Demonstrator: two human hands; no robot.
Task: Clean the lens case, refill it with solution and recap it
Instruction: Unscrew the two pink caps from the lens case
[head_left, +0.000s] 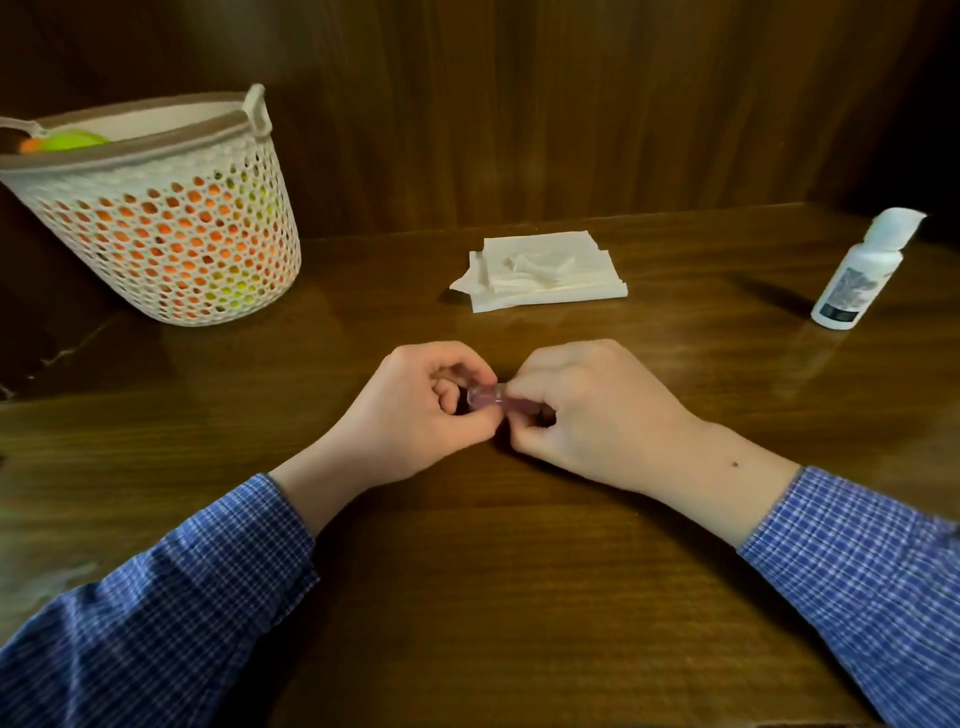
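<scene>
A small pink translucent lens case (493, 400) sits between both hands over the middle of the wooden table (493, 571). My left hand (415, 421) pinches its left end with thumb and fingertips. My right hand (592, 415) grips its right end, and the curled fingers hide most of that side. Whether the caps are on is hard to tell. A white solution bottle (852, 270) with a white cap stands upright at the far right. A stack of white tissues (540, 270) lies beyond the hands, with a crumpled piece on top.
A white perforated plastic basket (171, 218) holding orange and green items stands at the back left. A dark wooden panel wall (519, 104) rises behind the table. Blue checked sleeves cover both forearms.
</scene>
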